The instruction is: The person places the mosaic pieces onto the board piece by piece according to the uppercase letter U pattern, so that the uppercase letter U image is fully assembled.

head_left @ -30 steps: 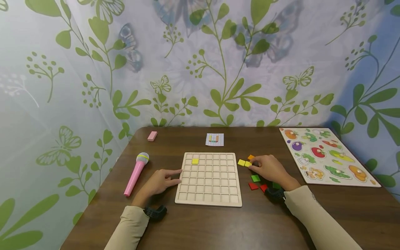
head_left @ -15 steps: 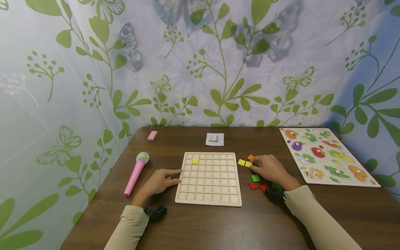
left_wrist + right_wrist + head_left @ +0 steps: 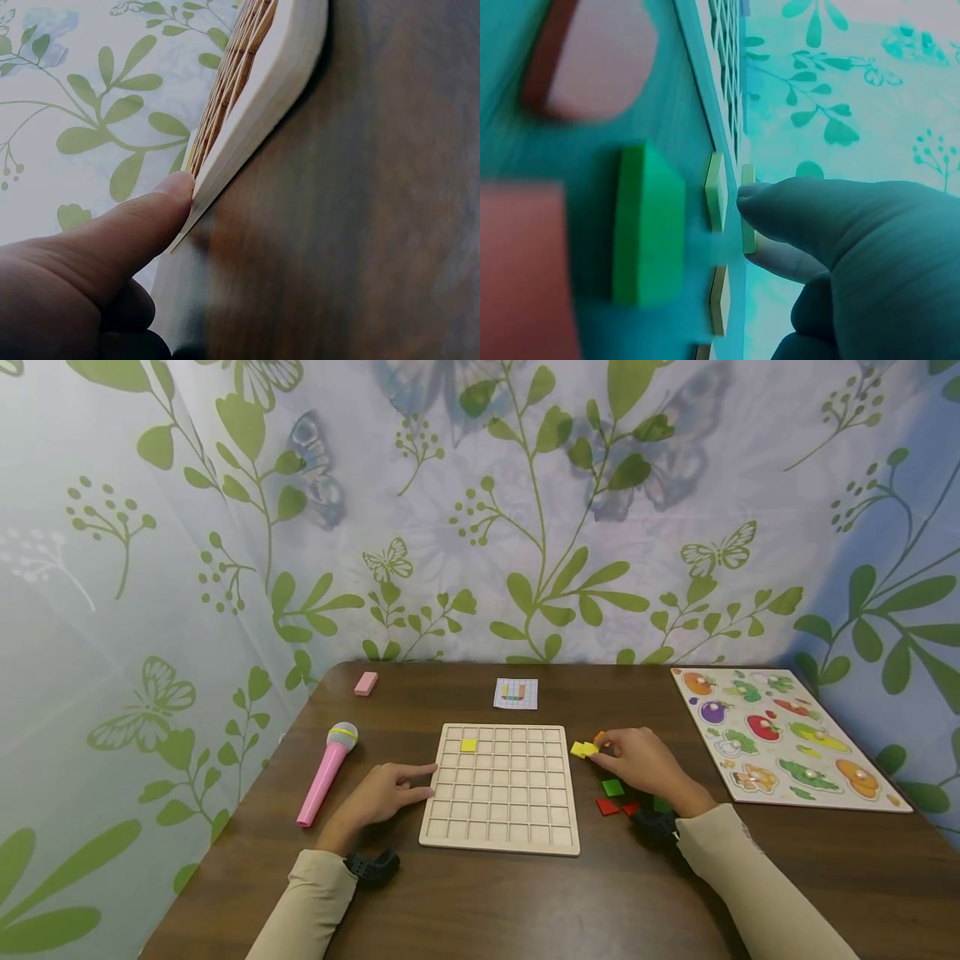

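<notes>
A pale wooden grid board (image 3: 498, 832) lies on the table with one yellow tile (image 3: 468, 745) in an upper-left square. My left hand (image 3: 382, 796) touches the board's left edge with extended fingers; its thumb (image 3: 127, 236) rests at the edge in the left wrist view. To the right of the board, my right hand (image 3: 647, 766) pinches a yellow square tile (image 3: 748, 238) between thumb and finger, raised off the table. Another yellow tile (image 3: 716, 193) lies just beside it. An orange tile (image 3: 601, 737) is partly hidden behind the right hand.
Near the right wrist lie green (image 3: 612, 787) and red tiles (image 3: 607, 807). A small printed card with a coloured U (image 3: 515, 693) lies behind the board. At left are a pink microphone (image 3: 324, 781) and a pink block (image 3: 366, 683); at right, a vegetable puzzle board (image 3: 787, 735).
My right hand has lifted one yellow tile and shifted it slightly left, so it now overlaps the other yellow tile in the head view. The left hand stays at the board's edge.
</notes>
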### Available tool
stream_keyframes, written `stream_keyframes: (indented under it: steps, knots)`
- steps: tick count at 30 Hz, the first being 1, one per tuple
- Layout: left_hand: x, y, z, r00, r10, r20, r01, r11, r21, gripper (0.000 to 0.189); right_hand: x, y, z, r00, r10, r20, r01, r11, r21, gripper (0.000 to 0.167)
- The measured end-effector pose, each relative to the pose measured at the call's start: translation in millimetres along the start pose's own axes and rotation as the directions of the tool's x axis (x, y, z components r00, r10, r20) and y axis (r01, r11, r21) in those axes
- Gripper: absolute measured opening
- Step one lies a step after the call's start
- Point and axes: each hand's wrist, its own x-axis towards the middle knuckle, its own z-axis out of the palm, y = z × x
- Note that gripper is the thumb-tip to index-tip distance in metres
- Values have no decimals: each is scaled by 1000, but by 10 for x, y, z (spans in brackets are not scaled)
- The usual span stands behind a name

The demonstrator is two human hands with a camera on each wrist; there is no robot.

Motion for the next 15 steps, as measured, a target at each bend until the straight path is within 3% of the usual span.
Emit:
stream_keyframes:
  steps: [7, 15]
  knots:
    - [-2, -3, 1, 1000, 8, 4, -8, 1000, 1, 48, 53, -153, 47, 1000, -31, 0, 31, 998, 47, 28]
    - [8, -21, 0, 1000, 15, 2, -15, 1000, 2, 47, 95, -293, 98, 1000, -15, 21, 14, 998, 66, 26]
